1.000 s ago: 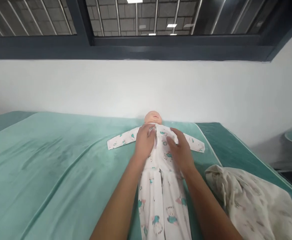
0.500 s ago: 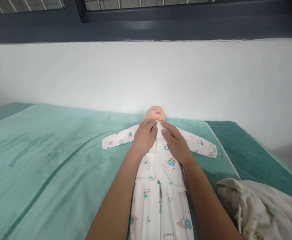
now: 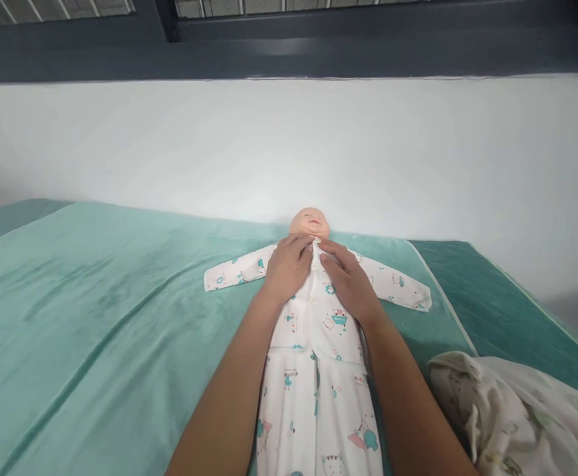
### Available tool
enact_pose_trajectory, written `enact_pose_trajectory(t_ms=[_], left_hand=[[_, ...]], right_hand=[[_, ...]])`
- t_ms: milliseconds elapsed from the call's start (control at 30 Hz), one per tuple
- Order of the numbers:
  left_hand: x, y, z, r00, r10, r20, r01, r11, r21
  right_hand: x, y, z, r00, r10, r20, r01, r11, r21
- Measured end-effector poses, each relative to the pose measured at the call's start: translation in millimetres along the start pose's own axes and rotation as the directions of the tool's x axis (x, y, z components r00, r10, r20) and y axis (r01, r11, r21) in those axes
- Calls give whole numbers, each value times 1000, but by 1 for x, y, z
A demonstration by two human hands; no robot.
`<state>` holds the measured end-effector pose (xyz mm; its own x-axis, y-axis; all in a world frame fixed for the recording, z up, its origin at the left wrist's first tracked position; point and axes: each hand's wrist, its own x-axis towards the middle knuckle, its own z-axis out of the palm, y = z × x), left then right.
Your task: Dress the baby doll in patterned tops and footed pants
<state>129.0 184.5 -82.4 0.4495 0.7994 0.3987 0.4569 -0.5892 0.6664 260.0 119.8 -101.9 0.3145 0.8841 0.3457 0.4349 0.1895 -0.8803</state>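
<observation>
A baby doll [image 3: 310,221] lies on its back, head against the wall. It wears a white printed shirt [image 3: 313,317], its sleeves spread to both sides. White printed trousers [image 3: 289,410] of the same pattern extend below the shirt hem. My left hand [image 3: 291,264] rests on the upper chest left of the front opening, fingertips at the collar under the chin. On the other side of the opening, my right hand [image 3: 345,274] lies on the shirt, fingers stretched towards the collar and thumb apart. The palms hide the doll's shoulders.
A light green blanket [image 3: 120,330] covers the bed, with a darker green strip [image 3: 506,297] at the right. A crumpled pale patterned cloth [image 3: 516,416] lies at lower right. Behind the doll rises a white wall [image 3: 269,145], below a dark window frame [image 3: 318,56].
The view shifts slightly. Both hands stay at the collar on the doll's chest, with hardly any movement of fingers or shirt.
</observation>
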Motion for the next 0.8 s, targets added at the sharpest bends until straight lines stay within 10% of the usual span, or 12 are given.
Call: enact_pose_trajectory(t_ms=[367,800], left_hand=[[-1,0,-1,1000,16,18,-16,1000,3],[-1,-1,0,999,28,45,-30,998,56]], right_hand=[[-4,-13,-2,987,159,6,-160,987,28],[-1,-4,-1,998,39,41,-38,999,-21]])
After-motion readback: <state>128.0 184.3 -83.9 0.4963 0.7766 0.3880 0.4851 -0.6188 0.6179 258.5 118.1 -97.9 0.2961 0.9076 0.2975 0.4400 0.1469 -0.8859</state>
